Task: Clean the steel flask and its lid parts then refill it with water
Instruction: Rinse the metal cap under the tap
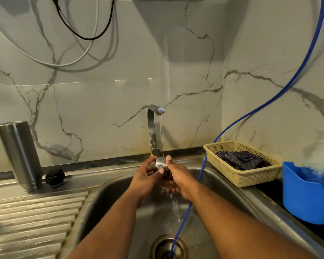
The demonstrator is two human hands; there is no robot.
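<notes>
Hands: I'm clamping left hand [148, 177] and right hand [179, 179] together round the cap [160, 163].
Cap: light, stiff, wet, probably slippery; rim's the grip.

Sink [105, 202]: tap [151, 128] behind at 12 o'clock; left hand [146, 176] and right hand [180, 180] hold cap [160, 163] beneath. Flask [20, 154] on worktop at 10 o'clock, stopper [55, 177] just right. Basket [241, 181] at 2 o'clock.

"What did the walls look like?"
"Glossy pale marble panels [120, 62] with grey veins, meeting in a corner on the right. Streaks of light reflected off them."
"Anything hanging there?"
"A black cable [86, 38] and a white cable [60, 65], looped high on the left."
"And below?"
"A steel sink [105, 199] with its tap [151, 128] at the back, and a ribbed draining board [36, 221] on the left."
</notes>
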